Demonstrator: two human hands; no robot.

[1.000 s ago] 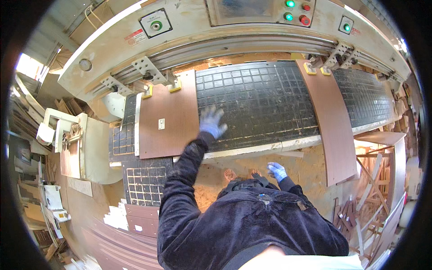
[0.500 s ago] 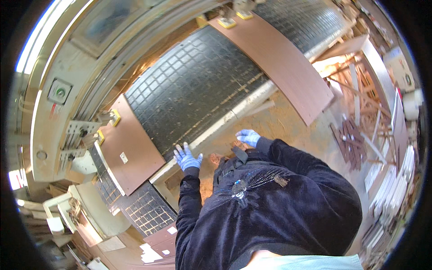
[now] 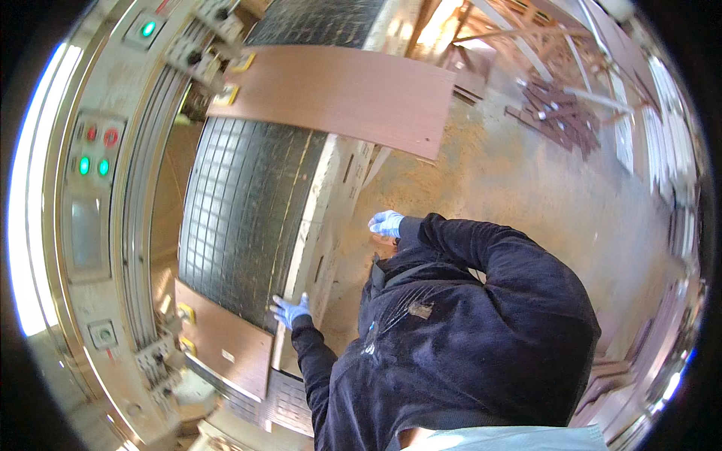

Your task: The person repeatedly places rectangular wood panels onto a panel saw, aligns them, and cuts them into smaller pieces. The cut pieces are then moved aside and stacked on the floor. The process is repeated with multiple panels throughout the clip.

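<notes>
My left hand (image 3: 291, 310), in a blue-and-white glove, has its fingers spread and holds nothing. It is at the pale front edge (image 3: 297, 263) of a black, grid-marked machine bed (image 3: 241, 218), close to the corner of a brown panel (image 3: 239, 347); whether the fingers touch the edge I cannot tell. Over the floor in front of my body is my right hand (image 3: 386, 223), gloved too, its fingers loosely bent with nothing seen in them. A longer brown panel (image 3: 331, 90) lies across the bed's far part and overhangs its edge. Yellow-edged pads (image 3: 226, 95) sit at the panels' left ends.
Along the left runs a machine beam with a control panel (image 3: 92, 199), lit green buttons and a screen. Sawdust covers parts of the floor (image 3: 451, 180). Brown strips (image 3: 556, 116) are heaped at the far right, near a wooden frame and stacked pale boards (image 3: 665, 135).
My view has turned, so the bed now runs nearly straight away from me and the control panel shows. Both hands are still empty, the left still beside the bed's edge.
</notes>
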